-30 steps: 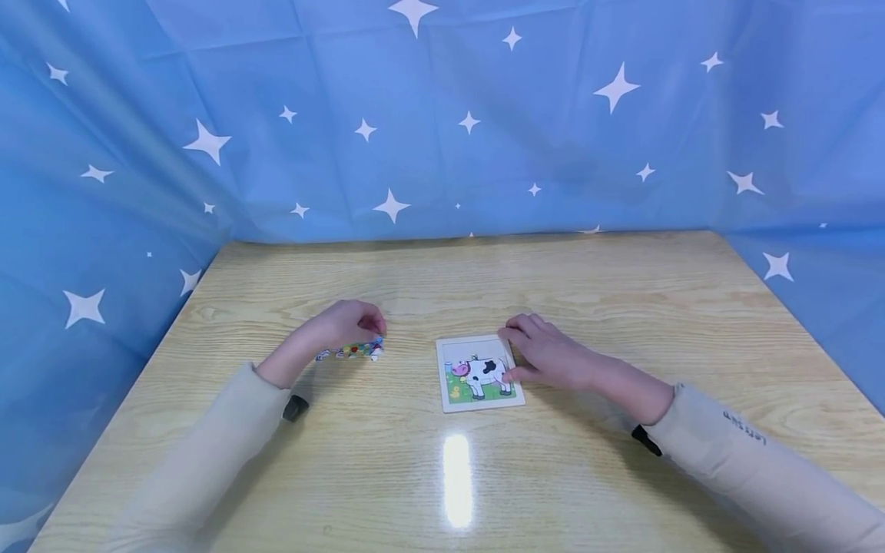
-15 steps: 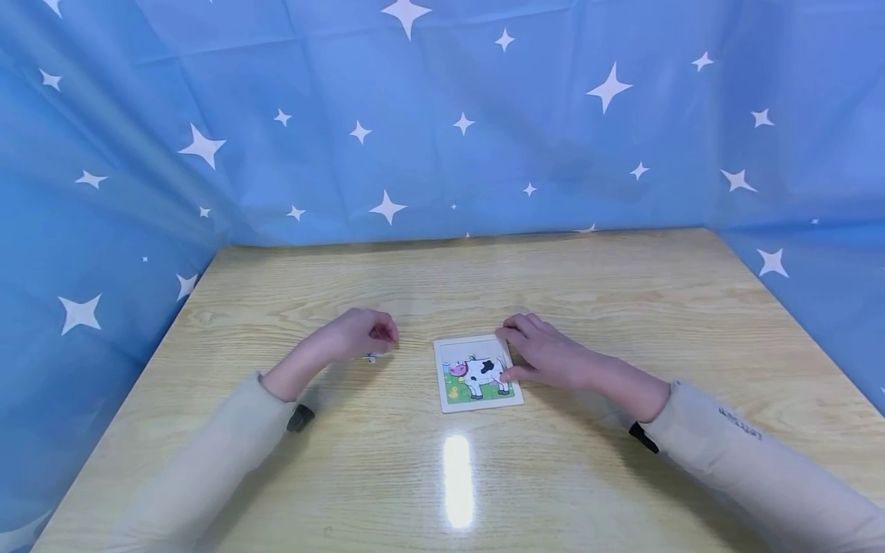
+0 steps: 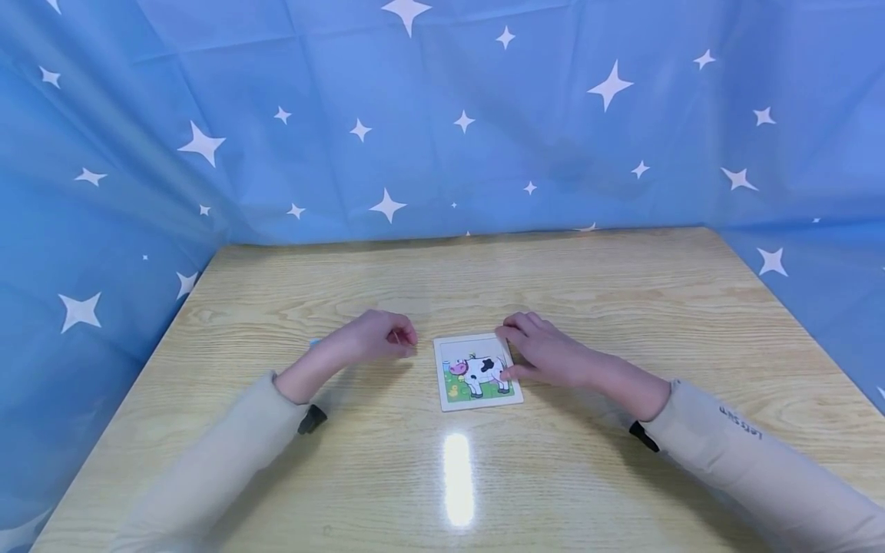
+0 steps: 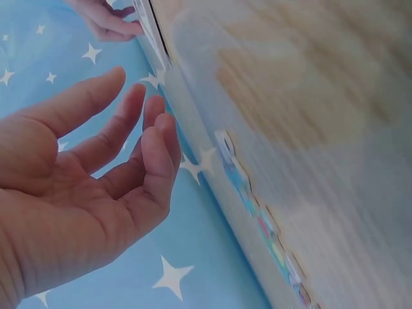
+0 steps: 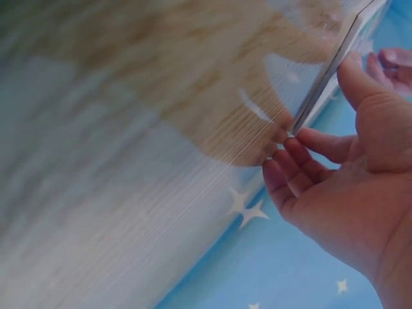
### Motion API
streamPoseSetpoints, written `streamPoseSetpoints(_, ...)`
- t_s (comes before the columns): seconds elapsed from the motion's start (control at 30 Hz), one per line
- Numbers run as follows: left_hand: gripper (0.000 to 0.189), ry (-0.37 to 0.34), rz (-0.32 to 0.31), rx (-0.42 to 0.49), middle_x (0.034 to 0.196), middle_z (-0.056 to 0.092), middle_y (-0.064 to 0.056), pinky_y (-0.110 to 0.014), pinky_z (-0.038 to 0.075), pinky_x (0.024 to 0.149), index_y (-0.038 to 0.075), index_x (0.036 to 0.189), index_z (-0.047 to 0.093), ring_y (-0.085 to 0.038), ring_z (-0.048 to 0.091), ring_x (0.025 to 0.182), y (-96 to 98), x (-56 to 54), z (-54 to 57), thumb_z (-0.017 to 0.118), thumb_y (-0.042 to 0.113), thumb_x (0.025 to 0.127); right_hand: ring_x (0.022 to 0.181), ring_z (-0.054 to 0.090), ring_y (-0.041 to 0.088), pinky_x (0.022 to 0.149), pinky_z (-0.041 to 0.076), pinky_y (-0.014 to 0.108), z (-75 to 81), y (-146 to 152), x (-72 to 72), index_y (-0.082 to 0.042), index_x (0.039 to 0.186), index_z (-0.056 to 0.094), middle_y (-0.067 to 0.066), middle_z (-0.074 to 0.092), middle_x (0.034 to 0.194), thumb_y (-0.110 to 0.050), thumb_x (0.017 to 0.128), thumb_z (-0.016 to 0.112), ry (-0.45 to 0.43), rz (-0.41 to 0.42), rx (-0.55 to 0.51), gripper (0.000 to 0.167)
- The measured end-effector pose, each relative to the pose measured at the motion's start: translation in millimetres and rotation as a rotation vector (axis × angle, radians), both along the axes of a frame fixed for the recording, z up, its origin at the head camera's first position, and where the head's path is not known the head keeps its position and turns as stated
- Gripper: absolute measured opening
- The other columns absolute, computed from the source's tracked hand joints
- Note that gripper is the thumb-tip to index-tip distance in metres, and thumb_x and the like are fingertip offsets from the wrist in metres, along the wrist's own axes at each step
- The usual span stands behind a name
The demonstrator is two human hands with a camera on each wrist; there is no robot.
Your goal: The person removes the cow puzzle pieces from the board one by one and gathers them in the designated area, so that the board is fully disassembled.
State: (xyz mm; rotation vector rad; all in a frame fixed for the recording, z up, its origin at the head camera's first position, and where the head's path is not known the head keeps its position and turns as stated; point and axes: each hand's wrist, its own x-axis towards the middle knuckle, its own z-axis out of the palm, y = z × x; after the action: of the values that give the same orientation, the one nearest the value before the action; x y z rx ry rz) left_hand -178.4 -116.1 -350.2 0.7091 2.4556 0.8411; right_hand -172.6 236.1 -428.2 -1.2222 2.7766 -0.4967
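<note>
A square cow puzzle (image 3: 486, 365) in a pale frame lies flat on the table; its upper strip shows plain white. My right hand (image 3: 549, 355) holds its right side, thumb and forefinger at the frame's edge, as the right wrist view shows along the board (image 5: 327, 72). To the left of the puzzle, my left hand (image 3: 376, 336) hovers just above the table, apart from the frame. In the left wrist view its fingers (image 4: 158, 161) are loosely bent, with nothing seen between them. Loose coloured puzzle pieces (image 4: 264, 225) lie on the table by the left hand, mostly hidden by the forearm in the head view.
The wooden table (image 3: 588, 292) meets a blue curtain with white stars (image 3: 442, 123) at the back and sides. A bright light reflection (image 3: 458, 480) shows on the tabletop in front of the puzzle.
My left hand has moved right from above the loose pieces toward the puzzle, and its forearm now covers most of them. The right hand and the puzzle have stayed in place.
</note>
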Motion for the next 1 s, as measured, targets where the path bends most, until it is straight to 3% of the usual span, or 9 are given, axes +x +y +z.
streamPoseSetpoints(0.03,0.005,0.008,-0.014,0.007,0.100,0.073,-0.005,-0.033,0.056,0.089,0.002,0.107,0.073,-0.018,0.067,0.095,-1.0,-3.4,-6.6,0.075,0.004,0.103,0.133,0.050,0.036,0.108,0.047,0.058,0.8,0,0.1,0.003,0.153,0.055,0.021,0.055,0.147,-0.061,0.105,0.065,0.000,-0.001,0.002,0.081)
streamPoseSetpoints(0.17,0.004,0.028,-0.036,0.003,0.099,0.073,-0.004,-0.034,0.057,0.090,0.003,0.106,0.073,-0.018,0.067,0.094,3.0,-1.8,-7.3,0.074,0.005,0.103,0.135,0.050,0.036,0.111,0.047,0.057,2.7,-1,-0.6,0.002,0.154,0.055,0.021,0.055,0.149,-0.066,0.105,0.061,-0.023,-0.013,0.019,0.084)
streamPoseSetpoints(0.23,0.004,0.039,-0.039,0.005,0.099,0.073,-0.004,-0.034,0.057,0.091,0.003,0.106,0.073,-0.018,0.067,0.094,6.0,-0.3,-6.9,0.074,0.005,0.104,0.136,0.050,0.033,0.111,0.047,0.056,-15.0,6,-9.6,-0.001,0.156,0.054,0.018,0.055,0.150,-0.075,0.102,0.053,-0.014,-0.011,0.011,0.092)
streamPoseSetpoints(0.27,0.004,0.040,-0.038,-0.003,0.100,0.073,-0.006,-0.035,0.057,0.092,0.001,0.107,0.073,-0.019,0.067,0.095,9.5,4.1,-0.4,0.073,0.004,0.104,0.136,0.049,0.033,0.111,0.047,0.056,-15.0,6,-9.6,0.000,0.156,0.054,0.018,0.054,0.150,-0.076,0.101,0.052,-0.018,-0.011,0.006,0.093)
streamPoseSetpoints(0.7,0.007,0.043,-0.090,-0.017,0.100,0.073,-0.004,-0.029,0.054,0.087,0.002,0.109,0.074,-0.015,0.062,0.090,27.4,7.1,-1.8,0.074,0.002,0.102,0.139,0.049,0.033,0.113,0.047,0.054,-22.6,9,-13.9,0.000,0.160,0.052,0.016,0.054,0.151,-0.076,0.102,0.053,-0.018,-0.016,0.028,0.096)
streamPoseSetpoints(1.0,0.014,0.033,-0.098,-0.062,0.103,0.072,-0.004,-0.026,0.052,0.085,0.003,0.111,0.074,-0.015,0.059,0.090,47.9,9.9,0.2,0.078,-0.001,0.099,0.136,0.051,0.033,0.111,0.049,0.054,-21.4,7,-12.3,0.001,0.158,0.055,0.016,0.056,0.149,-0.070,0.101,0.063,-0.011,-0.023,0.014,0.091)
